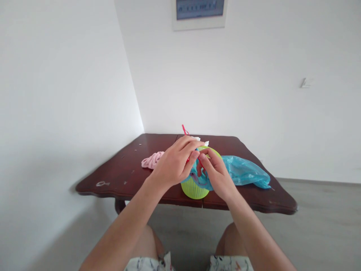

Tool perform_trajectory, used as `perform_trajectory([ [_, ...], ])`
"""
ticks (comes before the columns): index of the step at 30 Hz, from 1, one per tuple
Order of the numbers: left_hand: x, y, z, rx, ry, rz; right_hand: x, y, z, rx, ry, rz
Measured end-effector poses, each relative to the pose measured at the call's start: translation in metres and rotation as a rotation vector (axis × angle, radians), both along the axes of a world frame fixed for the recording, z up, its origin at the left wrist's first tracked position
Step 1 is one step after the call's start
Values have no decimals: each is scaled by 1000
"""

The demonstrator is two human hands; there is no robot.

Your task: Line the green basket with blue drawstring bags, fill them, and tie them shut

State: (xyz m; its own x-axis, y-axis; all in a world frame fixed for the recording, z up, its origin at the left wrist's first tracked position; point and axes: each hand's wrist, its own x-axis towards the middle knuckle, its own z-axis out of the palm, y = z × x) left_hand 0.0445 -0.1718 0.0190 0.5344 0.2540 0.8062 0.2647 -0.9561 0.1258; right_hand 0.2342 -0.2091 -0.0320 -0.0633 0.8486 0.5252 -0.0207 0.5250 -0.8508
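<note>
A small lime-green woven basket (192, 189) stands near the front edge of a dark wooden table (118, 173). A blue plastic bag (244, 172) is draped over its rim and trails to the right. My left hand (175, 162) hovers over the basket with fingers pinched on a thin red cord (184, 130) that sticks up behind it. My right hand (216, 172) sits just right of it, fingers curled on the bag's edge at the rim. The basket's inside is hidden by both hands.
A pink cloth (151, 160) lies on the table left of the basket. Something white (197, 139) peeks out behind my hands. Small scraps dot the table's left part. White walls meet in a corner behind the table; my knees show below.
</note>
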Motion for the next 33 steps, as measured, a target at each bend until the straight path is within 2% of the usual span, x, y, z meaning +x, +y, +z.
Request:
perform_trajectory([
  [6,-12,3,-2,188,-121,36,4,-3,-4,-78,-12,-37],
  [8,-11,2,-3,173,-135,-53,6,-5,-8,-28,-54,-82],
  [11,-5,0,-5,80,-70,-294,9,-9,-9,180,-99,-213],
  [14,3,-4,-7,-26,33,-425,8,-12,-7,287,-64,-189],
  [16,6,-7,-8,-98,72,-459,4,-13,-5,238,40,-71],
  [19,5,-6,-12,-222,63,-510,0,-14,-6,83,193,110],
  [21,4,-4,-18,-309,24,-520,2,-11,-8,-9,258,158],
  [23,0,-2,-27,-394,-67,-504,10,-4,-11,-85,375,120],
  [25,-4,-1,-37,-471,-218,-478,23,9,-14,-147,570,13],
  [29,-15,-1,-58,-528,-425,-407,52,37,-24,-247,913,-173],
  [33,-28,3,-82,-616,-496,-353,61,42,-36,-357,996,-120],
])
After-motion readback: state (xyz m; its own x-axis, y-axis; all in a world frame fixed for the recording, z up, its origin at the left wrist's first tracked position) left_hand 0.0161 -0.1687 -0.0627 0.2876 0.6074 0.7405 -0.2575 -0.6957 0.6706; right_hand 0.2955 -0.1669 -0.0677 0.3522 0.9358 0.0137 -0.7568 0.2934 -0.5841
